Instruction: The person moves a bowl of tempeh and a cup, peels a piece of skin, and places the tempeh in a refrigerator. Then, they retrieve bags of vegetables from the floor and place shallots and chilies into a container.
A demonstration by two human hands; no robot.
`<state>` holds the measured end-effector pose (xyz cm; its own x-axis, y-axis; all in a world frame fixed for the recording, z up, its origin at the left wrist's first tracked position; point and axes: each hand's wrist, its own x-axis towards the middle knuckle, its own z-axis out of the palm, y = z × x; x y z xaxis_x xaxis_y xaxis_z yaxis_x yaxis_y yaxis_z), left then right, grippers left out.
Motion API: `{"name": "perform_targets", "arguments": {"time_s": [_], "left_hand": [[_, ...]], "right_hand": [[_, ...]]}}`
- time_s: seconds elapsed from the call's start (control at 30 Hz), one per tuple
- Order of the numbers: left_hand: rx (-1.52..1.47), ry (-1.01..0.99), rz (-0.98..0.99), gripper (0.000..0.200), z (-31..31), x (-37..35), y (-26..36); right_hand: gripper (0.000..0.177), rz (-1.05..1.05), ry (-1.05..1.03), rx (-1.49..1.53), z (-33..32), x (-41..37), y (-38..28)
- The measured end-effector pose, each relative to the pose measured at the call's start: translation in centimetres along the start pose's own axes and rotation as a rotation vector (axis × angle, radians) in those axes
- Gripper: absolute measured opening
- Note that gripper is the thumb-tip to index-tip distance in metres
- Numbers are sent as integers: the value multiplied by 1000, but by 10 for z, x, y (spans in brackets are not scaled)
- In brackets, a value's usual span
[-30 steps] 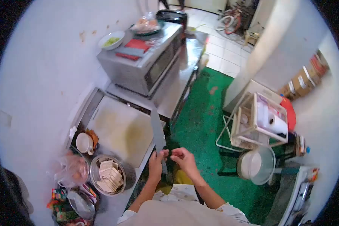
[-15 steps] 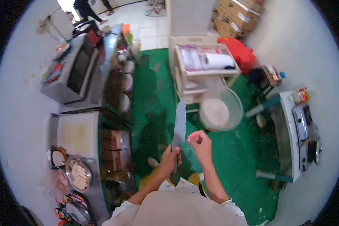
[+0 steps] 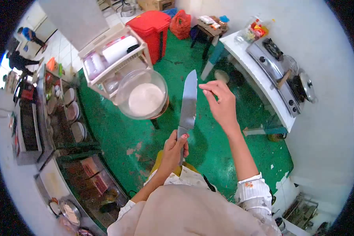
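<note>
My left hand (image 3: 173,148) is wrapped round the grey handle of a large kitchen knife (image 3: 189,100). The blade points up and away from me, with small pale bits along its right edge. Just right of the blade, apart from it, is my right hand (image 3: 222,100). Its thumb and forefinger come together in a pinch near the upper blade; anything between them is too small to make out.
Ahead stands a clear tub (image 3: 143,94) of pale powder beside a cream rack (image 3: 114,55). A red bin (image 3: 149,33) is behind. On the right is a white table (image 3: 259,72) with a gas stove (image 3: 273,65); shelving lines the left. Two people are far off.
My view has swung right, so the tub and rack now sit further left. My right hand has moved up beside the upper blade. The knife stays in my left hand.
</note>
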<state>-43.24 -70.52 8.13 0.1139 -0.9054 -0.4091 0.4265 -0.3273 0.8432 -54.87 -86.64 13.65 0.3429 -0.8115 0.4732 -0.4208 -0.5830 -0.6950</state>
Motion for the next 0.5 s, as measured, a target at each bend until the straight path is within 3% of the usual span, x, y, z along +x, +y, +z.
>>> {"name": "perform_targets", "arguments": {"time_s": [0.23,0.5], "left_hand": [[5,-72,-13,20,42,85,30],[-58,-93,-65,20,92,174,71]], "right_hand": [[22,-168,-81,-189,-30,43,63],[25,-149,-54,-188,-45,85,110]]}}
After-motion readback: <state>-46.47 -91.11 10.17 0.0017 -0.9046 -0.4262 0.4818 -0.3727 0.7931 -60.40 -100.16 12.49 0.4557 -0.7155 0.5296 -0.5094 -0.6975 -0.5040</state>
